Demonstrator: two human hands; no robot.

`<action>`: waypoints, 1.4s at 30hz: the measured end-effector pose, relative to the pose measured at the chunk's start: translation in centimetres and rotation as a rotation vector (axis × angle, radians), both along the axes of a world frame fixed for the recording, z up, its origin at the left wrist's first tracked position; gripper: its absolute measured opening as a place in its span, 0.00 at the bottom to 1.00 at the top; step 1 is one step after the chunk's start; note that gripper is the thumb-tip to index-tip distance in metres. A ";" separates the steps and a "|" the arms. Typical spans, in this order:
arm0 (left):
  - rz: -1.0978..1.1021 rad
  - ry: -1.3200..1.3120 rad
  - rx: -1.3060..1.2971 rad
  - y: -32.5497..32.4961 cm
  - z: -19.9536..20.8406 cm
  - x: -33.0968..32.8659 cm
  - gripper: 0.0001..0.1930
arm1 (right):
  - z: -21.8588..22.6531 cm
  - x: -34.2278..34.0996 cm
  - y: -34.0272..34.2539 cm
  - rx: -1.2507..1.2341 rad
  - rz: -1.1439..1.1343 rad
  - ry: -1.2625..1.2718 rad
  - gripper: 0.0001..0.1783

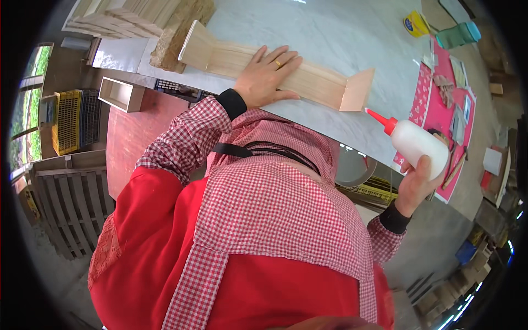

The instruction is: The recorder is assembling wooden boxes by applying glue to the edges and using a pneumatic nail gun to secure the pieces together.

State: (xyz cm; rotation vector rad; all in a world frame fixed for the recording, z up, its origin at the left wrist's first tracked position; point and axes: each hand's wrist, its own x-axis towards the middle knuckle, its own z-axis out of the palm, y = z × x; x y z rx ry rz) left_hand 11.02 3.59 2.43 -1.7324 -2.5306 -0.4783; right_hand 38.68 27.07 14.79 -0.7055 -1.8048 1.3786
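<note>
A long pale wooden board (322, 87) lies on the marble-patterned table, with a short upright wooden panel at each end. My left hand (268, 78) rests flat on the middle of this board, fingers spread. In my right hand (416, 188) is a white glue bottle (419, 144) with a red nozzle, tilted so that its tip points left. That tip is close to the right end panel (357, 91) but apart from it. At the far left end stands the other panel (196, 46), near a rough wooden block.
Stacked wooden boards (135, 15) and the rough block (181, 37) occupy the table's far left. A yellow tub (416, 23), a teal bottle (458, 35) and a pink patterned sheet (432, 93) are on the right. An open wooden box (121, 94) sits on a reddish surface at left.
</note>
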 end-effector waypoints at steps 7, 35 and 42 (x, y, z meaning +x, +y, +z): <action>0.001 0.011 -0.010 0.0 0.1 0.0 0.43 | 0.0 -0.7 0.2 0.032 0.002 -0.026 0.34; 0.009 -0.058 -0.077 0.3 1.0 -0.1 0.43 | -1.3 -0.2 1.9 0.107 -0.030 0.026 0.26; 0.038 -0.035 -0.063 -0.8 0.6 0.3 0.44 | -7.2 -3.2 8.0 0.179 -0.450 0.053 0.27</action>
